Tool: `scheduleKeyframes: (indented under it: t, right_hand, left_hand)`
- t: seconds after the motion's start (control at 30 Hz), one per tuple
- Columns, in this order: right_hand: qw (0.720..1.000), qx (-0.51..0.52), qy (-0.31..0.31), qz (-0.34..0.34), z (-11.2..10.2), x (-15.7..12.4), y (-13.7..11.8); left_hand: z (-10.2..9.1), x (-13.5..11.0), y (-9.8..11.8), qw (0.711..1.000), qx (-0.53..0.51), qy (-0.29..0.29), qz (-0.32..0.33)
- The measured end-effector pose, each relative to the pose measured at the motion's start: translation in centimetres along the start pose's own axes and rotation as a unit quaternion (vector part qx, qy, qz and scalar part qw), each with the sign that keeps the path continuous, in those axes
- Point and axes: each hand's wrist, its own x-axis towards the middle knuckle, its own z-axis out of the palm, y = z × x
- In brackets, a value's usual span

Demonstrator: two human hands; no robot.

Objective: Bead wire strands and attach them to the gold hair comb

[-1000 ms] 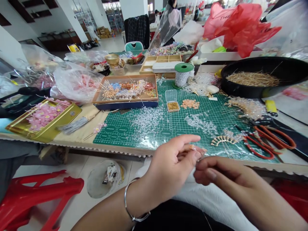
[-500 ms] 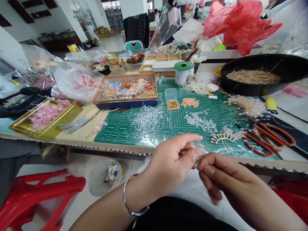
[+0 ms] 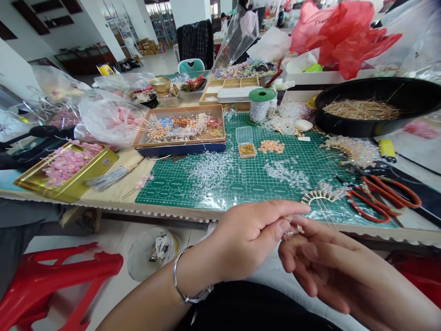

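Note:
My left hand [image 3: 246, 239], with a silver bangle at the wrist, pinches a small beaded sprig [image 3: 292, 232] of clear and peach beads between thumb and forefinger. Part of the sprig is hidden by the fingers. Facing it, my right hand [image 3: 327, 259] has its fingers loosely apart, their tips close against the sprig. Both hands are just over the table's front edge. Beyond them on the green cutting mat [image 3: 165, 186] lie a gold comb with clear beads [image 3: 319, 196], scattered clear beads [image 3: 212, 172] and a pile of peach beads [image 3: 271, 146].
Orange-handled pliers [image 3: 370, 207] lie on the right, below a black basin [image 3: 361, 126]. A hinged clear box [image 3: 247, 151] holds gold beads. Further back are a cardboard tray [image 3: 222, 124] and a green spool [image 3: 262, 95]. A gold tin [image 3: 65, 195] stands left.
My right hand's fingers have loosened from their pinch and spread apart. My left hand has shifted slightly right with the sprig, its forefinger reaching further over the right hand.

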Motion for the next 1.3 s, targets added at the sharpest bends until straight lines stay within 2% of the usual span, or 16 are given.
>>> scheduleKeyframes:
  t: [0.13,0.23,0.37,0.47,0.53,0.63,0.77,0.83,0.9,0.97,1.07,1.13,1.23,1.3]
  right_hand:
    - [0.997,-0.019,0.054,-0.053,0.1,0.0,0.5]
    - [0.992,-0.04,0.078,-0.087,0.2,0.1,0.7]
    - [0.981,-0.051,0.133,-0.132,0.7,0.1,0.6]
    - [0.972,-0.047,0.171,-0.153,0.9,0.0,0.8]
    - [0.97,-0.055,0.164,-0.172,0.8,0.1,1.1]
    - [0.97,-0.072,0.15,-0.175,0.7,0.0,1.4]
    - [0.97,-0.136,0.135,-0.147,0.1,-0.6,0.9]
    - [0.95,-0.222,0.137,-0.168,-0.5,-0.9,0.3]
    - [0.917,-0.317,0.145,-0.192,-1.2,-1.1,-0.5]
    - [0.896,-0.381,0.14,-0.181,-1.5,-1.1,-1.4]
    - [0.895,-0.401,0.11,-0.159,-1.6,-0.7,-2.4]
    - [0.901,-0.389,0.106,-0.161,-1.6,-0.4,-2.6]
    - [0.903,-0.367,0.137,-0.175,-1.7,0.1,-2.0]
    - [0.898,-0.351,0.174,-0.199,-1.6,0.4,-1.3]
  left_hand:
    - [0.0,0.1,0.4,1.0,0.01,-0.028,0.004]
    - [0.1,-0.2,0.7,0.999,0.029,0.009,-0.01]
    - [0.7,-1.0,0.8,0.991,-0.036,0.073,-0.106]
    - [1.1,-1.2,0.6,0.982,-0.093,0.047,-0.16]
    - [1.3,-1.1,0.4,0.974,-0.138,0.023,-0.178]
    - [1.7,-0.8,0.1,0.958,-0.216,0.022,-0.185]
    - [1.8,-0.6,0.0,0.958,-0.232,0.026,-0.166]
    - [1.7,-0.7,0.3,0.964,-0.202,0.023,-0.17]
    - [1.5,-0.8,0.8,0.972,-0.153,0.01,-0.179]
    - [1.3,-0.8,1.2,0.981,-0.095,-0.007,-0.171]
    - [0.9,-0.7,1.7,0.991,-0.003,-0.019,-0.131]
    - [0.7,-0.8,1.9,0.99,0.081,-0.004,-0.112]
    - [0.6,-1.2,2.2,0.976,0.194,0.036,-0.091]
    - [0.9,-1.6,2.3,0.97,0.228,0.053,-0.07]
